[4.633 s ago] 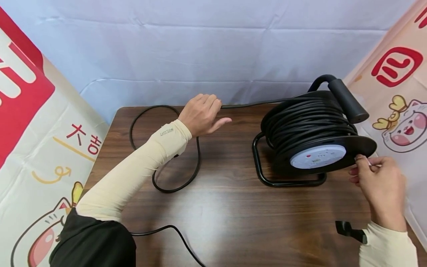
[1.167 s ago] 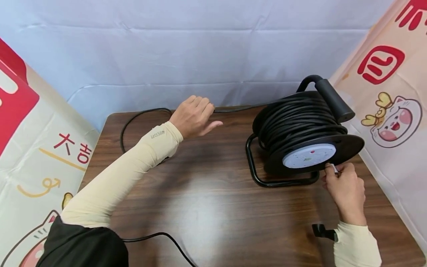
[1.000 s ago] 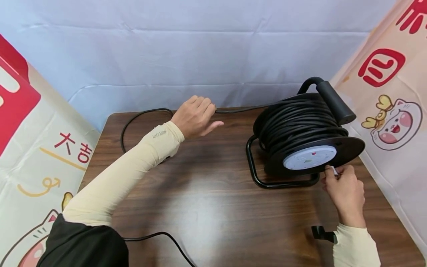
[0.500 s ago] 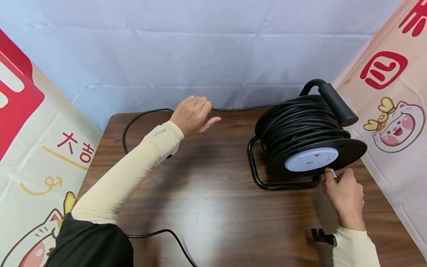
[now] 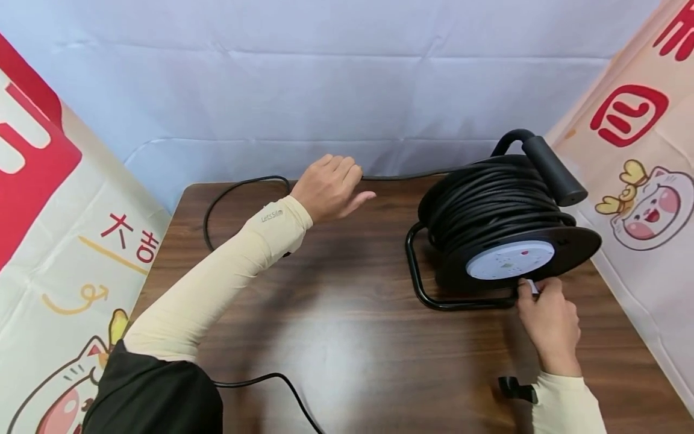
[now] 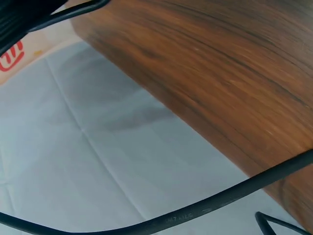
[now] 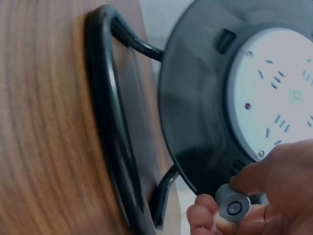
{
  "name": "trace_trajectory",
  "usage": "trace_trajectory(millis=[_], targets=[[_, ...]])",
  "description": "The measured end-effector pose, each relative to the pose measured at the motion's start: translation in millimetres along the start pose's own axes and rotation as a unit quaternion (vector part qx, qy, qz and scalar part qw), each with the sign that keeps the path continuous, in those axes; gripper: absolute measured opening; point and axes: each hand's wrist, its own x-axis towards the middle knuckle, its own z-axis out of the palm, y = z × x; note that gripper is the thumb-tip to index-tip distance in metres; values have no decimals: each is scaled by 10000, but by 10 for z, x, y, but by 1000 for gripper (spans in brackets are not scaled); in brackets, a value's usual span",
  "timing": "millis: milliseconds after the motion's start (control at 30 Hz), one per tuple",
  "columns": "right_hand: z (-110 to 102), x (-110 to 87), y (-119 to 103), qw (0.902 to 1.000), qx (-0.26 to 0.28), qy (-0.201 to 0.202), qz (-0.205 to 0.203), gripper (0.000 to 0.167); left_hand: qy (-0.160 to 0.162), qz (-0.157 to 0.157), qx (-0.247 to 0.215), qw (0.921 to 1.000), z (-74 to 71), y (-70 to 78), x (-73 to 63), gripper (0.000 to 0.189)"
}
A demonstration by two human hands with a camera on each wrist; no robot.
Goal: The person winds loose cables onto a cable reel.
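A black cable reel (image 5: 501,202) stands at the right of the table, with thick coils of cable wound on its drum. Its white round socket panel (image 5: 509,260) faces the person. My right hand (image 5: 550,322) pinches a small grey crank knob (image 7: 234,203) at the lower rim of the black side disc (image 7: 195,112). From the top of the drum the black cable (image 5: 409,177) runs left to my left hand (image 5: 329,187). The fingers there curl round the cable, with the thumb sticking out. In the left wrist view a stretch of cable (image 6: 195,208) crosses the bottom.
The reel rests on a black tube stand (image 5: 461,305) and has a thick carrying handle (image 5: 555,172). A loop of cable (image 5: 208,214) lies at the back left of the wooden table (image 5: 347,349), and a loose length (image 5: 295,395) at the front. Printed cloths hang around the table.
My right hand and the knob have moved left along the disc's lower rim, and the panel's red mark has turned. The cable loop by my left forearm has shrunk since the oldest frame.
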Motion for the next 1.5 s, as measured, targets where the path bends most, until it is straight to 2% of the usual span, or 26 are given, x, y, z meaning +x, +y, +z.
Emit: trace_trajectory(millis=[133, 300, 500, 600, 700, 767, 933, 1100, 1233, 1500], targets=[[49, -21, -37, 10000, -18, 74, -23, 44, -47, -183, -86, 9998, 9, 15, -7, 43], [46, -21, -68, 9998, -69, 168, -81, 43, -51, -318, -226, 9992, 38, 23, -113, 44], [28, -30, -53, 9997, -124, 206, -71, 43, -191, -611, -335, 9974, 0, -69, -273, 46], [65, -34, -90, 9998, -137, 87, -119, 43, -332, -839, -334, 9954, -85, -163, -502, 47], [97, -50, -115, 9997, -151, -111, -159, 43, -177, -967, -298, 9947, -163, -233, -706, 50], [101, -62, -123, 9995, -167, -215, -179, 44, -54, -933, -281, 9952, -204, -260, -760, 52], [90, -89, -129, 9991, -174, -326, -196, 44, 24, -799, -96, 9968, -248, -287, -689, 54], [102, -103, -144, 9989, -227, -335, -253, 43, 37, -630, 122, 9979, -274, -316, -703, 54], [125, -124, -123, 9991, -245, -287, -201, 43, -139, -463, 184, 9987, -263, -288, -703, 52], [205, -143, -152, 9988, -275, -199, -342, 42, -283, -390, 244, 9985, -261, -251, -676, 51]])
